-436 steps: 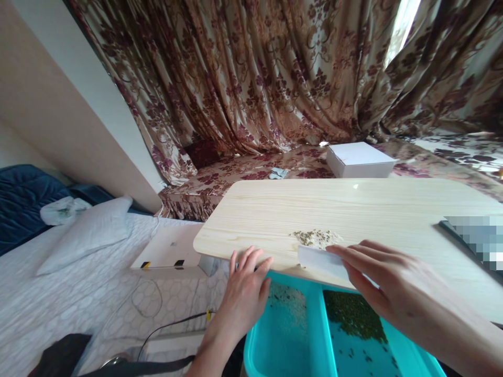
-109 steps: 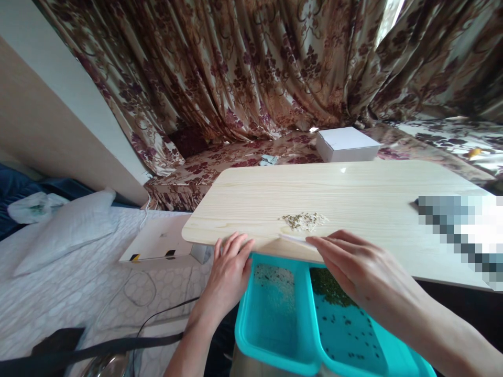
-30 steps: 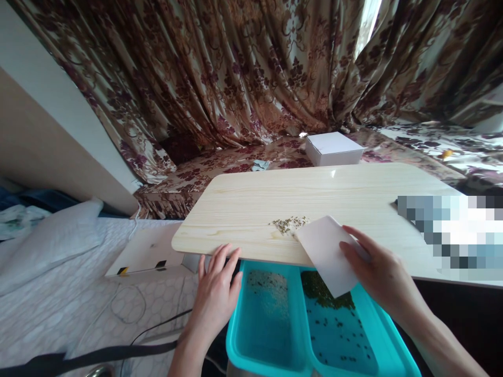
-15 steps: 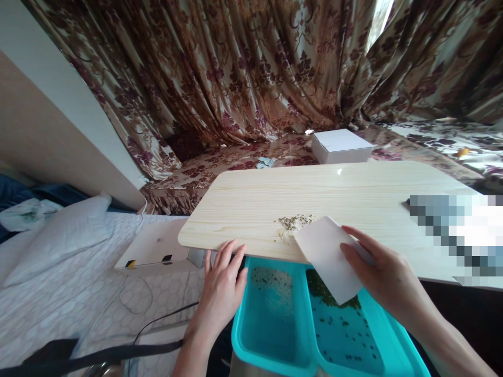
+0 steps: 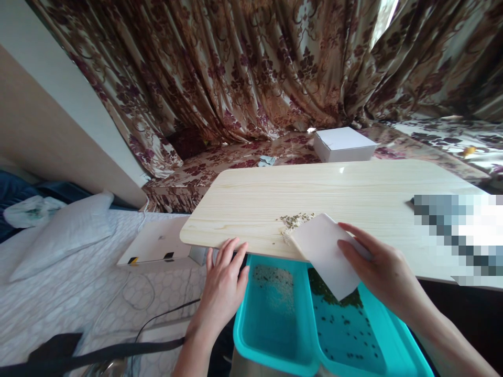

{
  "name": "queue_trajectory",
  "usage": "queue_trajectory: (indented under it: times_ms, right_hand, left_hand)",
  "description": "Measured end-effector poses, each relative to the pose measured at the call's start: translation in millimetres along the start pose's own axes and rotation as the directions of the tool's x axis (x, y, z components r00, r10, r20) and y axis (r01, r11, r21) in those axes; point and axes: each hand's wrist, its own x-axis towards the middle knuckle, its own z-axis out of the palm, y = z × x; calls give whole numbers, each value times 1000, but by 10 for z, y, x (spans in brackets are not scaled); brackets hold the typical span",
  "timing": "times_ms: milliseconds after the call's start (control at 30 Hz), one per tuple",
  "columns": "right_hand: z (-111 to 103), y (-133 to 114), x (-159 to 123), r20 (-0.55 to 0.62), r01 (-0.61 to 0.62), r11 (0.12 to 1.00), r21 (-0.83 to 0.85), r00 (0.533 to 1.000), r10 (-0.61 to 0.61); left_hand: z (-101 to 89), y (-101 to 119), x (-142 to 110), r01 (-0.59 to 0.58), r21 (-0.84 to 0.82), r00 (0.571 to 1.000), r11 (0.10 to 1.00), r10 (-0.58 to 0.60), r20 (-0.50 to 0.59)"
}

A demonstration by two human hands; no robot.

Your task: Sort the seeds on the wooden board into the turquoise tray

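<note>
"Why's the white card (image 5: 324, 256) slanted in the head view?"

"Probably to set its edge by the mixed grains (image 5: 294, 221), at their four o'clock. The right hand (image 5: 381, 267) pinches it, thumb and fingers closed."

"And the left hand (image 5: 223, 285)?"

"Open, fingertips on the table (image 5: 353, 196) edge at eight o'clock, perhaps for steadiness. Teal compartments (image 5: 271, 335) sit near six, probably for catching grains."

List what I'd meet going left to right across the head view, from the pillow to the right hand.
Pillow, flat white box on the bed, left hand, small heap of grains on the table, white card, right hand.
</note>
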Motion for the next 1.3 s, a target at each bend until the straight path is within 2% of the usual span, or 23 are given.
queue_trajectory:
  times_ms: [233, 433, 800, 1100, 1300]
  right_hand:
    - [36, 6, 41, 84, -2, 1000, -25, 996, 4]
    - [12, -80, -64, 237, -28, 999, 43, 971, 17]
    - [58, -105, 178, 136, 42, 999, -6, 990, -40]
    - [34, -111, 91, 268, 25, 1000, 12, 963, -27]
    - [65, -119, 145, 197, 17, 1000, 12, 980, -19]
  left_hand:
    - [-9, 16, 12, 4, 17, 1000, 1000, -4, 10]
    - [-20, 29, 11, 9, 16, 1000, 1000, -9, 18]
    - [-20, 17, 9, 10, 12, 1000, 1000, -10, 20]
    - [-30, 31, 5, 9, 11, 1000, 1000, -9, 11]
    - [-30, 35, 10, 12, 17, 1000, 1000, -12, 28]
